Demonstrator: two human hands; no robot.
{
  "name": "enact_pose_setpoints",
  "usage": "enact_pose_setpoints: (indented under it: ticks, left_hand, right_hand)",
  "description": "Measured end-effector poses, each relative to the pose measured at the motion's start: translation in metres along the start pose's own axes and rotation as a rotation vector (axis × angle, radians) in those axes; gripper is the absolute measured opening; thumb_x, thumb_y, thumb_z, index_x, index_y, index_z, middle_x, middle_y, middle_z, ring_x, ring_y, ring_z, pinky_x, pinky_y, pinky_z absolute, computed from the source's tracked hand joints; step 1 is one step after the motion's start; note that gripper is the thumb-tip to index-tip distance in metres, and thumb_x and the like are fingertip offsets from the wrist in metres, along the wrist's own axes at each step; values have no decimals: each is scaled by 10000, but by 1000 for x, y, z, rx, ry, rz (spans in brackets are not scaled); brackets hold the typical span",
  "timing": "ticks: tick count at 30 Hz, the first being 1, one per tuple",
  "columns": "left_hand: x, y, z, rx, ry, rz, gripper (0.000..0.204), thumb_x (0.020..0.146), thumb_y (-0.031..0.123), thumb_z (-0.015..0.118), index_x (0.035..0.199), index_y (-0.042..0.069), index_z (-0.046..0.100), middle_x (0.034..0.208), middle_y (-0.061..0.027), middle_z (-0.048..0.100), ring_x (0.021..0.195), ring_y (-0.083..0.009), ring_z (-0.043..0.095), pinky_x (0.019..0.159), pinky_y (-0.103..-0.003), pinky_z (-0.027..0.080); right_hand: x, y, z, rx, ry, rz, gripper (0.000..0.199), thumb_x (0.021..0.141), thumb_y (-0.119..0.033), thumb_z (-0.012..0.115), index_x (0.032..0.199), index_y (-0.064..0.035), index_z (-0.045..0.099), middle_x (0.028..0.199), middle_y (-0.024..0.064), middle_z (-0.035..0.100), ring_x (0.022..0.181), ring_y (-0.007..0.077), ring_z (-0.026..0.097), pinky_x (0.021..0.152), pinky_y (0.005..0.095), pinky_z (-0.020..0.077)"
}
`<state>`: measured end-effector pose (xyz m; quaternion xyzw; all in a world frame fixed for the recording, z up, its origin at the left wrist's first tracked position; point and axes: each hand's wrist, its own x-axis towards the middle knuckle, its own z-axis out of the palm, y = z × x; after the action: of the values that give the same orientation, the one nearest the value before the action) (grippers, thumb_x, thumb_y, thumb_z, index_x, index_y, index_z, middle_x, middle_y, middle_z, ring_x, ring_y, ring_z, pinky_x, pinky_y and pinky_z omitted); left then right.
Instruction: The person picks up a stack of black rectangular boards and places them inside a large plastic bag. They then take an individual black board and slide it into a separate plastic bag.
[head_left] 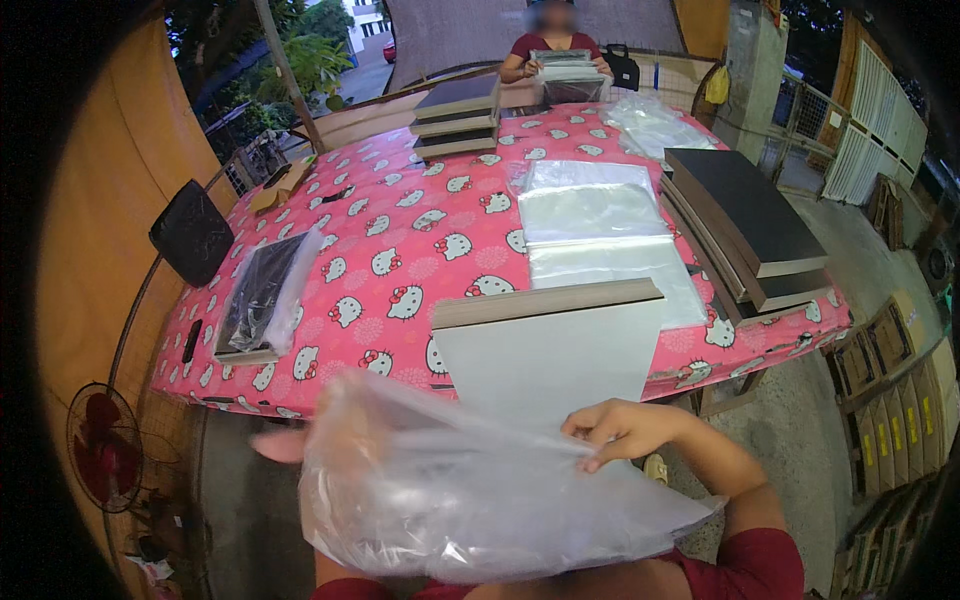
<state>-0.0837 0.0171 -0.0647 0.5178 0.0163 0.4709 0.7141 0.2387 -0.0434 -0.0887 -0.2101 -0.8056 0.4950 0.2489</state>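
A large clear plastic bag (480, 510) stretches across in front of me, above my lap. My right hand (622, 432) pinches its upper edge between thumb and fingers. Behind the cloudy film, my left hand (355, 435) is at the bag's left end, apparently inside it; its fingers are blurred, so their pose is hidden. Just beyond the bag, a white panel (550, 345) with a wood-grain edge stands tilted at the table's near edge. A stack of flat clear plastic bags (590, 215) lies on the table behind the panel.
Dark boards (745, 215) are stacked on the right of the pink patterned table (400, 265); more boards (455, 115) are at the back. A plastic-wrapped board (265, 290) lies left. Across the table a person (555, 60) holds a plastic-covered item. A fan (105, 447) stands left.
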Motion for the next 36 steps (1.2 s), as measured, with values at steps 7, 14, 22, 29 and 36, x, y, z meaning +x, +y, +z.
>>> enact_pose_setpoints:
  ticks: [7,14,22,29,36]
  left_hand:
    - [-9,-33,-40,299,81,-260,337,825,355,522,1008,75,566,828,-118,621,727,-277,609,616,-347,508]
    - [28,-52,20,402,482,-231,438,804,441,490,1036,76,559,854,-80,609,753,-192,579,634,-313,481]
    - [4,-54,-33,-9,88,-244,309,823,316,548,997,61,547,828,-60,587,842,-144,563,659,-285,461]
    - [5,-30,49,653,351,19,211,757,176,643,878,41,534,833,-61,568,801,-182,556,697,-245,430]
    - [0,-21,54,366,668,-157,168,773,182,625,824,73,508,844,-111,584,743,-185,567,656,-295,458]
  right_hand:
    - [-37,19,-12,329,289,257,111,725,-77,572,824,-25,577,810,100,603,771,182,583,704,322,454]
    - [-59,55,7,430,488,29,277,665,-43,638,935,-29,579,760,80,588,618,135,557,571,299,451]
    - [-45,13,-14,347,837,261,446,653,26,604,1073,-47,474,710,9,469,726,53,452,548,207,374]
    - [-51,3,-33,-639,993,338,600,612,-62,648,1178,-41,451,754,24,540,658,77,478,552,247,360]
    - [-89,-8,-19,780,700,319,324,719,-146,665,978,22,567,836,70,615,652,129,569,632,252,447]
